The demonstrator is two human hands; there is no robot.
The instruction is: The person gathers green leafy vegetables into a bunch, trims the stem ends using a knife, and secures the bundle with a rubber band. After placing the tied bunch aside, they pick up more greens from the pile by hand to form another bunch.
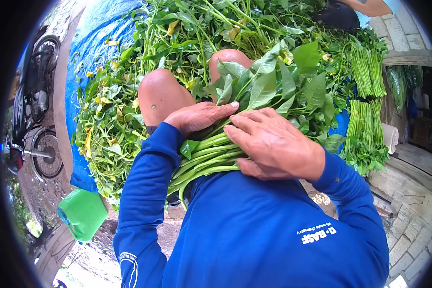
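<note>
A bunch of leafy green stems (211,156) lies across my lap, its broad leaves (273,81) pointing up and right and its bare stalks toward the lower left. My left hand (201,116) is wrapped round the upper side of the bunch, thumb stretched along it. Over the stems, my right hand (276,144) curls its fingers round them from the right. The thumb of my left hand almost meets the fingers of my right hand. The undersides of the stems and some fingertips are hidden.
Loose greens (110,125) are heaped ahead and left on a blue tarp (89,48). Tied bundles (362,125) lie at the right. A green container (82,214) stands lower left, a motorcycle (41,101) far left. Another person's arm (369,7) shows at the top right.
</note>
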